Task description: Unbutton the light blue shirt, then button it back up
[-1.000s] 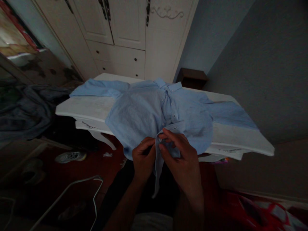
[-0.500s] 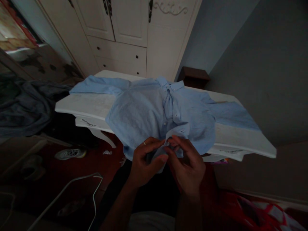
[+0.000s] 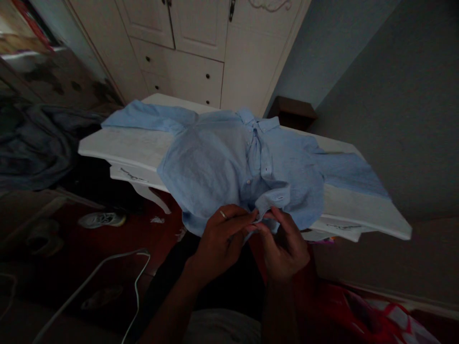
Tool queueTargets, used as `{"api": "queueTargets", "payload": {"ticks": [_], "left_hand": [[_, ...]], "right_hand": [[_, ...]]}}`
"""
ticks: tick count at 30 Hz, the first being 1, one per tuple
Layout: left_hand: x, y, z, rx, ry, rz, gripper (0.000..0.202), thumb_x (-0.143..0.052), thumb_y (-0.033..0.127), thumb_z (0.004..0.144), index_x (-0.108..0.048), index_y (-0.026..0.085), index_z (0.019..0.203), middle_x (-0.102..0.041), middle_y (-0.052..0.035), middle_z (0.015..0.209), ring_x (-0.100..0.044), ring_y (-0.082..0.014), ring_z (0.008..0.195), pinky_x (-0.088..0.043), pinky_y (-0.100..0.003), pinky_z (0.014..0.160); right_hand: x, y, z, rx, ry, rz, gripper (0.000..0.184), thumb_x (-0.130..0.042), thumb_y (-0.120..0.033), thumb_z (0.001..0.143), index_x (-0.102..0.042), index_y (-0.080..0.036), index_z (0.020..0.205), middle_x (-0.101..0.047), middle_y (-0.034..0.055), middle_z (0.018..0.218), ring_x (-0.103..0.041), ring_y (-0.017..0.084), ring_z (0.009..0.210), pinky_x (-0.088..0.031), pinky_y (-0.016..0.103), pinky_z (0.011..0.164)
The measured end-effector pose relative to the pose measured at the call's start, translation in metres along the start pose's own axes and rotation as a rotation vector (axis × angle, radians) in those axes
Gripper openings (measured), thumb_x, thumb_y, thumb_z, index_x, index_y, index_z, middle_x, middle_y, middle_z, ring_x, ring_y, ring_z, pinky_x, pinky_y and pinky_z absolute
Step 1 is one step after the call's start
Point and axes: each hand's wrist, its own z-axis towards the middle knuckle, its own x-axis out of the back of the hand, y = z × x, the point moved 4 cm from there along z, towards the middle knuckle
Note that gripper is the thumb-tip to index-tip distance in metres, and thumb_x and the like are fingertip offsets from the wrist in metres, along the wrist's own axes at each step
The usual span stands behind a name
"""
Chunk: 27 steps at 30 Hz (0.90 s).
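Note:
A light blue button-up shirt (image 3: pixel 208 162) lies front side up across a white table (image 3: pixel 136 143), sleeves stretched to both sides and collar at the far edge. Its front is fastened near the collar and gapes lower down, where a button and buttonholes show. At the near hem, my left hand (image 3: pixel 225 234), with a ring on one finger, pinches the front edge of the shirt. Close against it, my right hand (image 3: pixel 285 246) grips the same placket between thumb and fingers. Whatever button sits between the fingertips is hidden.
Behind the table stands a cream wardrobe (image 3: pixel 190 62), with a brown box (image 3: pixel 294 112) beside it. Dark clothes (image 3: pixel 36 143) are heaped at left. A shoe (image 3: pixel 102 219) and a white wire hanger (image 3: pixel 103 260) are lower left; a red-and-white bag (image 3: pixel 380 315) is lower right.
My left thumb and fingers have closed together on the shirt's edge, and the fabric strip between my hands has bent. The view has shifted slightly downward.

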Motion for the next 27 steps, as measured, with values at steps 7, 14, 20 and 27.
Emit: {"api": "queueTargets", "payload": {"ticks": [7, 14, 20, 27], "left_hand": [[0.003, 0.003, 0.002, -0.101, 0.002, 0.121, 0.035, -0.044, 0.006, 0.09, -0.062, 0.019, 0.116, -0.066, -0.0064, 0.094, -0.062, -0.0156, 0.088, -0.052, -0.031, 0.076], [0.003, 0.002, 0.003, -0.185, 0.008, 0.258, 0.037, -0.042, 0.002, 0.085, -0.059, 0.019, 0.114, -0.065, -0.0074, 0.094, -0.058, -0.0182, 0.086, -0.048, -0.033, 0.073], [0.003, 0.002, 0.003, -0.239, -0.01, 0.265, 0.039, -0.042, 0.002, 0.083, -0.058, 0.02, 0.114, -0.066, -0.0064, 0.094, -0.058, -0.018, 0.083, -0.046, -0.033, 0.073], [0.0, 0.002, 0.005, -0.201, -0.005, 0.281, 0.039, -0.04, 0.001, 0.083, -0.059, 0.02, 0.111, -0.064, -0.0068, 0.093, -0.057, -0.0184, 0.085, -0.046, -0.033, 0.073]], "right_hand": [[-0.001, 0.005, -0.003, 0.102, 0.024, -0.031, 0.05, -0.072, -0.016, 0.078, -0.057, -0.029, 0.124, -0.067, 0.0035, 0.089, -0.066, 0.022, 0.081, -0.058, 0.042, 0.069], [0.021, 0.0, 0.018, 0.357, -0.028, -0.334, 0.039, -0.08, -0.022, 0.072, -0.068, -0.033, 0.107, -0.051, 0.0057, 0.099, -0.058, 0.023, 0.087, -0.053, 0.038, 0.066], [0.021, -0.011, 0.059, 0.576, -0.533, -0.281, 0.027, -0.072, -0.021, 0.081, -0.068, -0.035, 0.103, -0.069, -0.0013, 0.103, -0.063, 0.021, 0.098, -0.045, 0.041, 0.085], [0.01, -0.005, 0.069, 0.687, -0.684, -0.131, 0.03, -0.067, -0.017, 0.083, -0.066, -0.027, 0.111, -0.069, -0.0018, 0.078, -0.06, 0.015, 0.074, -0.048, 0.035, 0.073]]}}
